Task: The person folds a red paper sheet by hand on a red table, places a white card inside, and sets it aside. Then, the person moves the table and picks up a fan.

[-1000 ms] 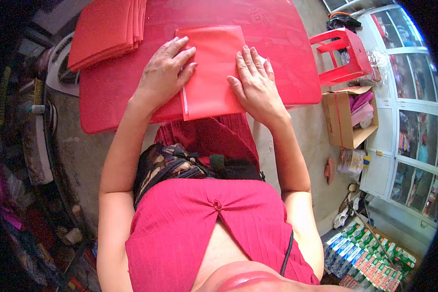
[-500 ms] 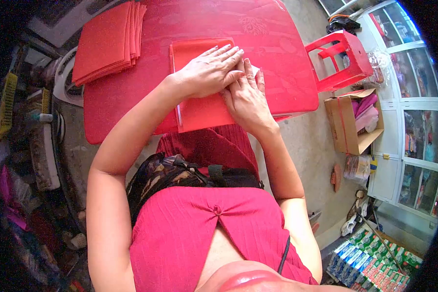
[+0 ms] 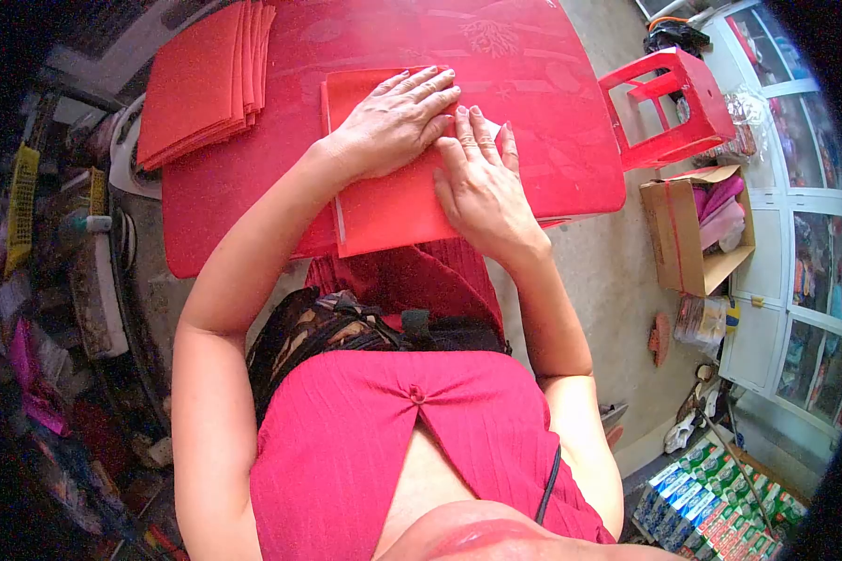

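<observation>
A red-orange folded sheet (image 3: 388, 217) lies on the red table (image 3: 552, 122) in front of me, with a pale strip along its left edge. My left hand (image 3: 396, 123) rests flat on its upper part, fingers stretched toward the upper right. Beside it, my right hand (image 3: 484, 182) lies on the right side of the sheet, fingers extended and slightly spread. The fingertips of the two hands are close together near the sheet's upper right. Neither hand grips anything. To the left, a stack of similar red-orange sheets (image 3: 196, 84) sits at the table's corner.
A red plastic stool (image 3: 711, 117) stands right of the table. Beyond it are an open cardboard box (image 3: 666, 238) with pink items and white glass-door cabinets (image 3: 767, 252). Small boxed goods (image 3: 692, 510) sit at the lower right. Cluttered items line the left side.
My right hand has shifted slightly right and down, opening a small gap from my left hand. My left hand has moved slightly up and left. The camera view has shifted a little.
</observation>
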Demonstrator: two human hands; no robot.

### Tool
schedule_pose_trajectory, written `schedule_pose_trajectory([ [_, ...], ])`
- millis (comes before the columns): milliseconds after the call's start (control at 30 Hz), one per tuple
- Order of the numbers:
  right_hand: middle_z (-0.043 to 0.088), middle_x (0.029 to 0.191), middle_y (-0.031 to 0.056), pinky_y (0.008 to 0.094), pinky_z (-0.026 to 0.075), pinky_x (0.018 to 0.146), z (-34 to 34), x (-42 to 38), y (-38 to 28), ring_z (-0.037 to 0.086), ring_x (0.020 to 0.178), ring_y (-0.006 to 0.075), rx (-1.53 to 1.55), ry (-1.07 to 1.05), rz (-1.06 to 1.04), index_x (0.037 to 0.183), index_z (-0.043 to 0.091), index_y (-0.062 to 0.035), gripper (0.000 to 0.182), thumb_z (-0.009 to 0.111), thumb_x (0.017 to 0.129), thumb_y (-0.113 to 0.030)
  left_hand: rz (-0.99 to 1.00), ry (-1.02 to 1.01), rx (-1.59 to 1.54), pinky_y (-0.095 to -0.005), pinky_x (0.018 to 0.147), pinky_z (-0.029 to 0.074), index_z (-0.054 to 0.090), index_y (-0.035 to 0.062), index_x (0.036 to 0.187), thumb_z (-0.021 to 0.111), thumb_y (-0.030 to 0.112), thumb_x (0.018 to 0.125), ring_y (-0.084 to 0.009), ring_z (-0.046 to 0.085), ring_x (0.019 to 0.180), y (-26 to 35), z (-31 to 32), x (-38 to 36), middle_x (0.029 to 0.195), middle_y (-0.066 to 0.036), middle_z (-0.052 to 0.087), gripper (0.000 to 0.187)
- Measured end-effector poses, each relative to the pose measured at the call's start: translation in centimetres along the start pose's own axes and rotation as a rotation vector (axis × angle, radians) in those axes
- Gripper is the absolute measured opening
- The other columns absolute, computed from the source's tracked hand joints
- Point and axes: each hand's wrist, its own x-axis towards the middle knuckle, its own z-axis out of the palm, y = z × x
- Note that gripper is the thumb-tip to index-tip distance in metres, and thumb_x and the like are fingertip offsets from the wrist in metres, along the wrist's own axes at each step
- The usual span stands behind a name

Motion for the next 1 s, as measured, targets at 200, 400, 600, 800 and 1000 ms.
schedule_pose_trajectory([
  [200,0.043,0.147,0.0305,0.0629,0.01,0.119,-0.2,-0.1,-0.3,0.032,0.145,0.0402,-0.043,0.015,-0.001,0.131,0.049,0.0019,0.044,0.049,0.096,-0.025,-0.033,-0.011,-0.006,-0.0425,0.119,0.028,0.05,0.0041,0.142,0.043,0.037,0.103,-0.0278,0.037,0.144,0.1,-0.5,0.8,0.153,-0.015,0.043,0.051],
  [400,0.045,0.147,0.027,0.0568,0.012,0.121,-0.1,-0.6,-0.4,0.034,0.145,0.036,-0.116,0.03,0.019,0.131,0.048,0.0002,0.043,0.052,0.098,-0.027,-0.016,0.074,0.114,-0.0419,0.119,0.028,0.048,0.0038,0.143,0.044,0.043,0.103,-0.0284,0.036,0.144,-0.1,0.9,1.0,0.153,-0.015,0.043,0.057],
  [600,0.049,0.144,0.027,0.0617,0.016,0.118,-1.4,-2.6,-0.9,0.041,0.141,0.0363,-0.121,0.045,0.031,0.131,0.048,0.0031,0.048,0.052,0.097,-0.031,-0.052,0.052,0.093,-0.0421,0.122,0.019,0.041,0.0048,0.149,0.044,0.057,0.099,-0.0272,0.026,0.149,0.4,1.0,0.6,0.159,-0.014,0.033,0.072],
  [800,0.053,0.14,0.025,0.0562,0.023,0.117,-2.9,-3.7,-1.8,0.046,0.137,0.0348,-0.204,-0.016,-0.025,0.129,0.053,0.0039,0.046,0.055,0.098,-0.03,-0.135,-0.071,0.026,-0.044,0.122,0.019,0.04,0.0022,0.149,0.046,0.065,0.094,-0.0299,0.024,0.15,1.3,-0.3,1.2,0.159,-0.017,0.031,0.083],
  [1000,0.061,0.129,0.0277,0.0554,0.027,0.117,-3.3,-4.3,-1.3,0.052,0.131,0.0352,-0.262,-0.023,-0.135,0.125,0.056,0.0078,0.046,0.048,0.1,-0.031,-0.175,-0.143,0.061,-0.047,0.121,0.02,0.041,-0.0015,0.146,0.05,0.075,0.085,-0.0351,0.025,0.149,2.6,-0.9,2.0,0.157,-0.022,0.032,0.098],
])
